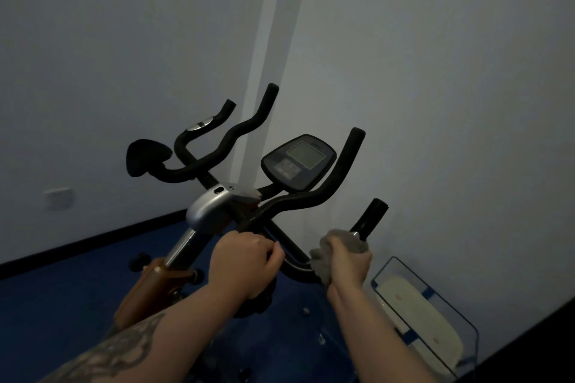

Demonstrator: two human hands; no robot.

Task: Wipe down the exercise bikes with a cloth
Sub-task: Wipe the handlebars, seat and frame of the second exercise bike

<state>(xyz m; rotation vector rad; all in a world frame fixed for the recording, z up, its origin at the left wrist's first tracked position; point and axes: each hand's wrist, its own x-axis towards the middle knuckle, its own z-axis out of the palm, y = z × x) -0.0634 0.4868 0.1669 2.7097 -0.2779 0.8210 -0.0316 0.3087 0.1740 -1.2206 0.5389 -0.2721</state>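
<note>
Blue flooring [62,305] spreads beneath me, edged by a dark skirting strip where it meets pale grey walls [124,40]. Nearest, my left hand [241,261] curls its fingers around the black handlebar [298,200] close to the centre clamp. My right hand [350,261] grips a grey cloth [340,241] bunched around the handlebar's right-hand grip, whose black end pokes up past the cloth. To my lower right, a clear plastic bin [435,292] sits on the floor against the wall; something flat and off-white lies inside it, though I cannot tell what it is. Further on, the exercise bike [211,208] shows its silver clamp housing, its orange-brown frame below, and a console [298,162] with a grey screen tilted towards me. Beyond that stands the handlebar of a second bike [217,140], near the room's corner. A wall socket [57,197] sits low on the left wall.
</note>
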